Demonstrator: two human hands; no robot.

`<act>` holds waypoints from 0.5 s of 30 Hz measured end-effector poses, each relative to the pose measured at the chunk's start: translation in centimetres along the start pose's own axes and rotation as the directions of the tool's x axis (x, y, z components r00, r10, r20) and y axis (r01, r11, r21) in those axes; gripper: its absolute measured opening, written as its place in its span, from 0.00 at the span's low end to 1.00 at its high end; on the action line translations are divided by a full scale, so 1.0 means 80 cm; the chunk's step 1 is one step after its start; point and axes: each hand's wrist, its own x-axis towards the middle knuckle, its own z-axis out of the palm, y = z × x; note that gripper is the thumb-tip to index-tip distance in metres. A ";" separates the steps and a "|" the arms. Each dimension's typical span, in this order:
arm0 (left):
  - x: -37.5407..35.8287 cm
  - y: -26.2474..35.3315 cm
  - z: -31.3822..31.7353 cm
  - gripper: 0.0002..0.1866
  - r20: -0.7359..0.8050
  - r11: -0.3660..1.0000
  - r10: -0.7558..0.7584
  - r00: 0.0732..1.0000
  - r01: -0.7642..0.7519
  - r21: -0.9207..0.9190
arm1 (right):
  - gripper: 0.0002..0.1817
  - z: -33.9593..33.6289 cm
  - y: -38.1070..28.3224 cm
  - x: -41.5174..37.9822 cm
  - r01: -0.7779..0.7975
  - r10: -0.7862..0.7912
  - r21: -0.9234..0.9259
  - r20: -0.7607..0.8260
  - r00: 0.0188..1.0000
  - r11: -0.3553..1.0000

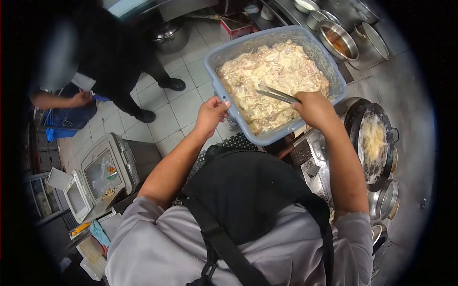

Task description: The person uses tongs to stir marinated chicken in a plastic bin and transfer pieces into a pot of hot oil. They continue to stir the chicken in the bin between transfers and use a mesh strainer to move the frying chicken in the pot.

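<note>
A large grey-blue plastic tub [267, 139] is in front of me, filled with pale, batter-coated pieces that look like raw meat [272, 66]. My left hand [212, 116] grips the tub's rim at its near left corner. In my right hand [315, 108] are metal tongs [279, 95], held over the tub. Their two arms are slightly apart, and the tips rest in or just above the coated pieces. I cannot make out any single piece caught between them.
At right, a wok [373, 145] holds bubbling oil with yellowish food frying. A metal bowl of reddish-brown liquid [338, 40] stands beyond the tub. At left are an open grey bin [112, 167] and a co-worker in dark clothes [114, 52] on the tiled floor [179, 107].
</note>
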 end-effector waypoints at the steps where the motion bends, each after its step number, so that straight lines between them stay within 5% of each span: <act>1: -0.001 0.001 -0.001 0.08 0.013 1.000 -0.002 1.000 0.002 -0.007 | 0.12 0.006 -0.015 0.010 -0.004 0.004 -0.054 0.000 1.000 0.999; 5: 0.003 0.000 -0.007 0.08 0.050 0.999 -0.011 0.999 0.012 -0.031 | 0.11 0.021 -0.056 0.034 0.037 -0.032 -0.093 0.051 0.998 0.995; 7: 0.006 -0.001 -0.008 0.07 0.056 1.000 -0.008 0.998 0.009 -0.027 | 0.10 0.041 -0.058 0.043 0.087 -0.051 -0.290 0.129 0.990 0.953; 13: 0.008 0.002 -0.014 0.08 0.093 0.999 -0.029 0.995 0.030 -0.018 | 0.10 0.018 -0.021 0.019 -0.071 0.064 -0.372 -0.031 0.997 0.926; 15: 0.010 0.002 -0.014 0.08 0.105 0.999 -0.041 0.994 0.043 -0.015 | 0.08 0.014 -0.031 0.004 0.114 -0.153 -0.366 -0.079 0.985 0.924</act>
